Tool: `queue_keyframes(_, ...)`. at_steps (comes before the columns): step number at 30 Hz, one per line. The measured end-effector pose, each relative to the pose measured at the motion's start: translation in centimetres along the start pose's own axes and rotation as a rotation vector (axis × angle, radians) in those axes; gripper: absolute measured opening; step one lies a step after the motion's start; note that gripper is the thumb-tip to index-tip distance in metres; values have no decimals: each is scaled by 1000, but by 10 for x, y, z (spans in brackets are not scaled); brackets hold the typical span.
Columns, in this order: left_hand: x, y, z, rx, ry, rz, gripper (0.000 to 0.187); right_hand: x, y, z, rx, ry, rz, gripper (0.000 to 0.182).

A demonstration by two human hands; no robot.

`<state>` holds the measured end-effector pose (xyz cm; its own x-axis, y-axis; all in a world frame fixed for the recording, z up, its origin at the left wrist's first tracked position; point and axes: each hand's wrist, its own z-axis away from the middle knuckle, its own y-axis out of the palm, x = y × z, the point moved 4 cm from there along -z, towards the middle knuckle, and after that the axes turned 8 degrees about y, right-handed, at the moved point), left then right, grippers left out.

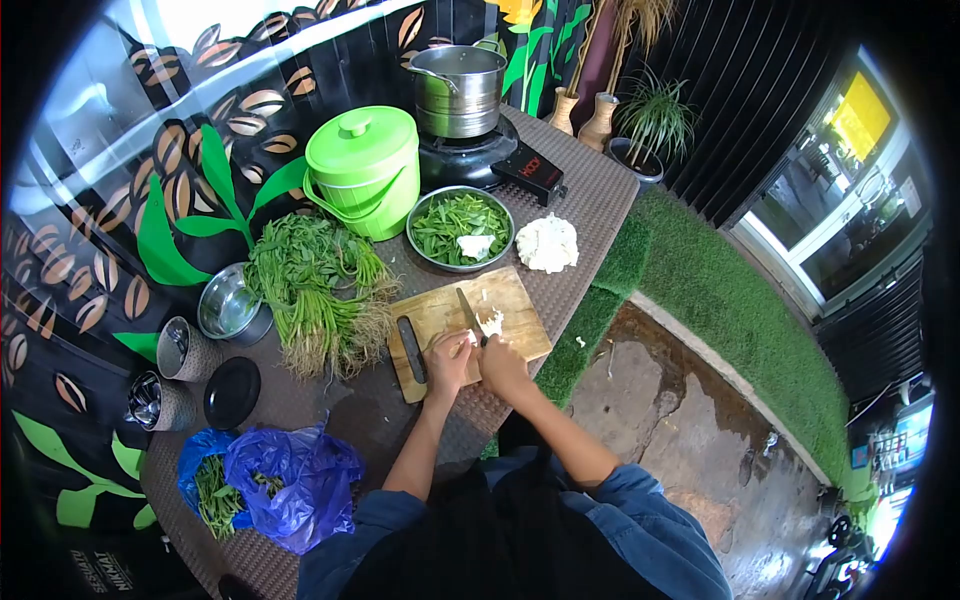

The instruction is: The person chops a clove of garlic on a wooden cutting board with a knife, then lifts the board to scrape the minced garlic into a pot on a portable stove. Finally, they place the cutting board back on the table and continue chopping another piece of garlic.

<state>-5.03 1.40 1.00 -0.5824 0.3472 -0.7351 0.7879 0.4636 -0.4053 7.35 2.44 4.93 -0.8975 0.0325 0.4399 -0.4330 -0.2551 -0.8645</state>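
My right hand [503, 368] grips a knife [467, 307], its blade pointing away from me over the wooden cutting board [425, 314]. Close beside the blade, my left hand [447, 362] pinches a small white piece [471, 338], mostly covered by the fingers. Chopped white bits [492, 322] lie on the board to the right of the knife. Beyond the board stands a metal bowl [412, 236] of cut green leaves [450, 216] with a white chunk [475, 245] on top. To its right sits a white, ruffled clump [547, 243] that looks like cauliflower.
Rooted greens [325, 290] are heaped left of the board, near an empty metal bowl [232, 303]. A lidded green bucket [363, 170] and a pot [460, 92] on a stove [465, 160] stand behind. Blue plastic bags [295, 480] lie at front left. The table edge runs along the right.
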Motion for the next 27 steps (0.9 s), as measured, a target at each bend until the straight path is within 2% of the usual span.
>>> queue_keyframes(1, -2, -1, -1, 0, 15, -16, 13, 0, 6, 7, -17, 66, -19, 37)
queue_keyframes(2, -4, -2, 0, 2, 28, -31, 13, -7, 27, 5, -117, 36, 5, 36)
queue_keyframes(5, -4, -3, 0, -8, 10, -6, 12, -12, 43, 2, -178, -1, 29, 32)
queue_keyframes(12, 2, 0, 2, 7, 20, -24, 13, -13, 31, -2, -158, -138, 109, 23)
queue_keyframes(14, -1, 0, 2, -7, 43, -36, 13, -16, 48, 6, -310, -142, 165, 19)
queue_keyframes(21, -3, 1, 5, -5, 57, -70, 14, -25, 37, -3, -226, -208, 211, 17)
queue_keyframes(24, -4, -1, 3, 8, 27, -51, 14, -18, 49, -3, -357, -247, 260, 16)
queue_keyframes(27, -6, -2, 5, 16, 30, -16, 15, -16, 48, -13, -325, -253, 198, 18)
